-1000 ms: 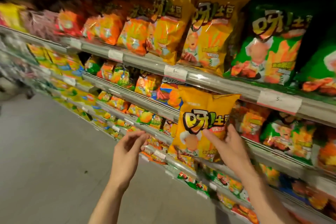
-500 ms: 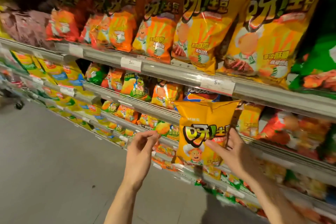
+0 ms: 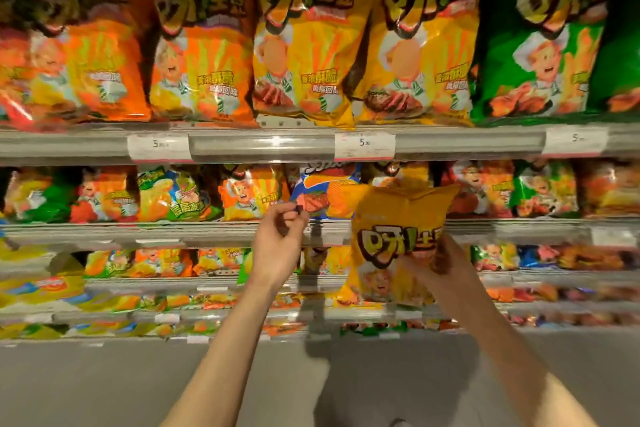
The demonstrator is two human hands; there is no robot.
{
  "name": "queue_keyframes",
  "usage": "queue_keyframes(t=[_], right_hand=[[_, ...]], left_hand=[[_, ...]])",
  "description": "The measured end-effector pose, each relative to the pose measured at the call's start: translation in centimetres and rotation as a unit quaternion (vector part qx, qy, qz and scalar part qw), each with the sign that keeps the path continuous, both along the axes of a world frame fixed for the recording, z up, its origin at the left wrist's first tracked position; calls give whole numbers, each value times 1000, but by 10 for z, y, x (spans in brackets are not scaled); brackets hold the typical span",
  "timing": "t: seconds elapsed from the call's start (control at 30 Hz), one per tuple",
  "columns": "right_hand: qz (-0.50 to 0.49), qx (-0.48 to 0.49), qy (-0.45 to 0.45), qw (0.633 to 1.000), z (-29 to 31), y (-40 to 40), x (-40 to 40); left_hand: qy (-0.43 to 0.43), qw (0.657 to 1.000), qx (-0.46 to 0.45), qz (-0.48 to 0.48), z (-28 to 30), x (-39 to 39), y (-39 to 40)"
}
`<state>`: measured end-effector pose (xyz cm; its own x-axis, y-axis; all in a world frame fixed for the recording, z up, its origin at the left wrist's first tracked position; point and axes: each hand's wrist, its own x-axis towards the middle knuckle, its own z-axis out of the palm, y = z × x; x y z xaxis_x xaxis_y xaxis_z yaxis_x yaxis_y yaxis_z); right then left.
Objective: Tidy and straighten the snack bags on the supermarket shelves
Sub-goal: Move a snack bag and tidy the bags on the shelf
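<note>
In the head view a yellow snack bag (image 3: 398, 239) is held upright in front of the shelves (image 3: 263, 146), long axis vertical, printed face toward the camera, top edge tilted slightly left. The right hand (image 3: 436, 263) grips its lower right side, fingers curled round the edge. Well left of it, the left hand (image 3: 280, 239) is raised with fingers curled, holding nothing, before the blue bag (image 3: 322, 191) on the second shelf.

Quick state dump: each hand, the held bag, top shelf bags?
Right hand: grips the small yellow bag.
Small yellow bag: held upright in front of the shelves, off any shelf.
Left hand: fingers curled, holds nothing.
Large yellow bags: standing upright on the top shelf.
</note>
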<state>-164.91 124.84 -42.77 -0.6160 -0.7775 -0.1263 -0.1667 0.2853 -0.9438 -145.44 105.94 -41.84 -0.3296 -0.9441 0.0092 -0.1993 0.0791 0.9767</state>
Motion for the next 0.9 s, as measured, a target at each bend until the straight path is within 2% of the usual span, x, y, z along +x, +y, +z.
queue_keyframes(t=[0.23,0.47,0.57,0.77,0.9], right_hand=[[-64,20,1,998,-3,8,-14],[-88,28,-3,996,0,4,-25],[-98,31,-6,995,-1,0,-27],[-96,24,2,995,1,-6,-36],[-93,30,13,995,-1,-9,-40]], left_hand=[[-126,985,-120,0,-3,-40,-41],[-187,979,-78,3,0,-63,-50],[-177,982,-68,5,3,-69,-49],[-88,989,-110,33,7,-65,-55],[-80,992,-99,28,-5,-44,-63]])
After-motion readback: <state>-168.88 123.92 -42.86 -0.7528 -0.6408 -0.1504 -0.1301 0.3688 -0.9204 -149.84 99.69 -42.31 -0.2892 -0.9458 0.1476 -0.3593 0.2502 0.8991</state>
